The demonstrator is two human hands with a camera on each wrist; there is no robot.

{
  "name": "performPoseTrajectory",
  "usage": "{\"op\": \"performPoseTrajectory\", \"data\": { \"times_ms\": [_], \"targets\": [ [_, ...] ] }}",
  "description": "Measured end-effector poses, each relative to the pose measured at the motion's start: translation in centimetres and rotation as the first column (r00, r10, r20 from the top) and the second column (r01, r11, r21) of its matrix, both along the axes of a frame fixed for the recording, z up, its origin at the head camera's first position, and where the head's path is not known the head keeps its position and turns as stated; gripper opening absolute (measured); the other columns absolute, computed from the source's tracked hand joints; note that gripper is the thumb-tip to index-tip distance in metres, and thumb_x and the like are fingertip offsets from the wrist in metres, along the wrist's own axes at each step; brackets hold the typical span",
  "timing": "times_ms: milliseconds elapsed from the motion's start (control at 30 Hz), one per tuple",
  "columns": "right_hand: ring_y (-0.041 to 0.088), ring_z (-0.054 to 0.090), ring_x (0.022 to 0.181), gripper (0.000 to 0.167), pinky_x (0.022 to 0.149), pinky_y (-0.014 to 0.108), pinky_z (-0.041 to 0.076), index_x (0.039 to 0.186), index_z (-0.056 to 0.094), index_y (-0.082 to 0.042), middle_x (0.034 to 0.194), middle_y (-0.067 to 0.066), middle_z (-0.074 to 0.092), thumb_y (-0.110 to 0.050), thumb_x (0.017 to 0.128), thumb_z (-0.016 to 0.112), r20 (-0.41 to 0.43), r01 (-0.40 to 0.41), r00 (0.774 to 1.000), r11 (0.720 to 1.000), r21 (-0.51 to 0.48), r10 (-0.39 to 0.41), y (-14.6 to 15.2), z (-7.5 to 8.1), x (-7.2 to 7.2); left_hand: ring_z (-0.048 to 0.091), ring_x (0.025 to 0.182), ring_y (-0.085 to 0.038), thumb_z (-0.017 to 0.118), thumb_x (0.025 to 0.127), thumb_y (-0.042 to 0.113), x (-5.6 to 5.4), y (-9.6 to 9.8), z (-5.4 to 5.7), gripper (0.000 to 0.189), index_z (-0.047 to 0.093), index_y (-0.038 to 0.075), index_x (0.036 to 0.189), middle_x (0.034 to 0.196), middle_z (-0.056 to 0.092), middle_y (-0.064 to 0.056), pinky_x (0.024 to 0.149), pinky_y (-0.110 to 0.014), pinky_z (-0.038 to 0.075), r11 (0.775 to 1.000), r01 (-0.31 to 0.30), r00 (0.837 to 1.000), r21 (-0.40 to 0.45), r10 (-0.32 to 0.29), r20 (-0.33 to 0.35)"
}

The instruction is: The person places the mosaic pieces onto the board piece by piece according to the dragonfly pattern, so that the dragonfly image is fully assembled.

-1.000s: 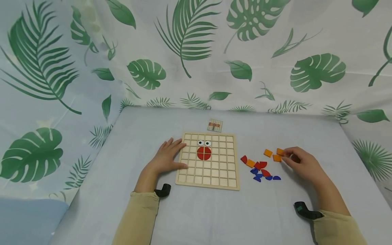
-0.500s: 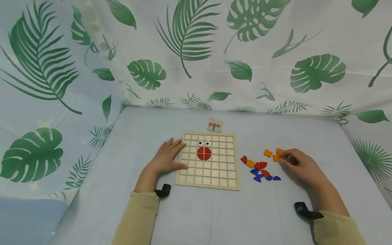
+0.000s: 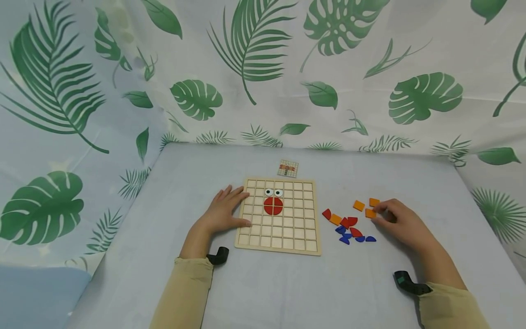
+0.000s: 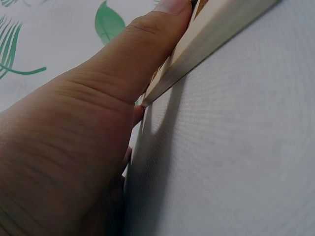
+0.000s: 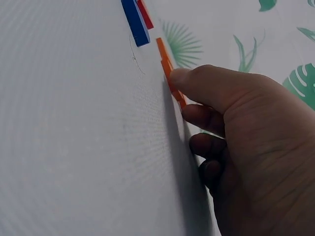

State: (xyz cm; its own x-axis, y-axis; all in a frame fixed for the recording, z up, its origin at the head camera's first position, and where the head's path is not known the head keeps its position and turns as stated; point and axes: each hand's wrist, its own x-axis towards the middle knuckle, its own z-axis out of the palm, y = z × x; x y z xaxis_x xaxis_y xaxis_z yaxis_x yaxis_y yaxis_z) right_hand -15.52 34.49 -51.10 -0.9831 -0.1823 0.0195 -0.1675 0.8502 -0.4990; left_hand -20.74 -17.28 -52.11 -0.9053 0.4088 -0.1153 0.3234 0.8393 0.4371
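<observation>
A white cloth (image 3: 271, 114) printed with green leaves hung behind the pale table (image 3: 287, 288). The left hand (image 3: 222, 213), well apart from the right hand (image 3: 404, 224), rested with spread fingers on the left edge of a gridded wooden board (image 3: 283, 233). On it, two eye pieces (image 3: 269, 192) sat just above a red disc (image 3: 269, 210). The right hand's thumb and forefinger were at an orange tile (image 3: 369, 213) right of the board; whether they pinched or merely touched it could not be told. Two more orange tiles (image 3: 359, 205) lay just beside it.

Head view: bright, diffuse light; wrist views: dimmer.
Left wrist view: soft-edged shadow extends below the board (image 4: 211, 37); fine detail soft.
</observation>
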Motion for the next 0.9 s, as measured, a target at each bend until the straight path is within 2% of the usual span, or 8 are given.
{"op": "performPoseTrajectory", "data": {
  "times_ms": [200, 567, 733, 900],
  "targets": [
    [0.021, 0.047, 0.089, 0.035, 0.067, 0.018, 0.045, 0.118, 0.063, -0.012, 0.104, 0.007, 0.057, -0.033, 0.091, 0.071, 0.005, 0.005, 1.000, 1.000, 0.020, -0.005, -0.1, -0.1, -0.1, 0.004, 0.156, -0.025, 0.074, 0.074, 0.067, 0.0, 0.0, 0.0, 0.096, 0.036, 0.029, 0.154, 0.165, 0.023, 0.005, 0.127, -0.047, 0.002, 1.000, -0.003, 1.000, 0.002, 0.004, -0.003],
    [0.022, 0.049, 0.091, 0.034, 0.069, 0.018, 0.047, 0.117, 0.063, -0.010, 0.104, 0.007, 0.056, -0.030, 0.091, 0.072, 0.012, 0.003, 1.000, 0.999, 0.049, -0.004, -0.1, -0.3, -0.4, 0.004, 0.156, -0.025, 0.074, 0.075, 0.067, 0.1, 0.0, 0.1, 0.095, 0.037, 0.028, 0.154, 0.165, 0.023, 0.005, 0.127, -0.047, 0.002, 1.000, -0.005, 1.000, 0.008, 0.005, 0.001],
    [0.022, 0.049, 0.089, 0.034, 0.068, 0.018, 0.046, 0.116, 0.063, -0.008, 0.101, 0.007, 0.056, -0.030, 0.091, 0.071, 0.012, 0.008, 1.000, 0.999, 0.047, -0.009, -0.3, 0.1, -0.3, 0.003, 0.156, -0.024, 0.073, 0.075, 0.067, 0.0, -0.1, 0.1, 0.095, 0.036, 0.029, 0.154, 0.165, 0.022, 0.005, 0.127, -0.047, 0.001, 1.000, -0.004, 1.000, 0.005, 0.004, 0.004],
    [0.021, 0.047, 0.084, 0.032, 0.061, 0.019, 0.042, 0.115, 0.064, -0.007, 0.096, 0.007, 0.055, -0.026, 0.091, 0.072, -0.027, 0.008, 1.000, 1.000, 0.029, -0.007, -1.4, 1.1, -0.2, 0.003, 0.156, -0.025, 0.073, 0.074, 0.068, 0.0, -0.1, 0.1, 0.096, 0.036, 0.029, 0.154, 0.165, 0.022, 0.005, 0.127, -0.047, 0.001, 1.000, -0.002, 1.000, 0.008, 0.002, 0.006]
  ]
}}
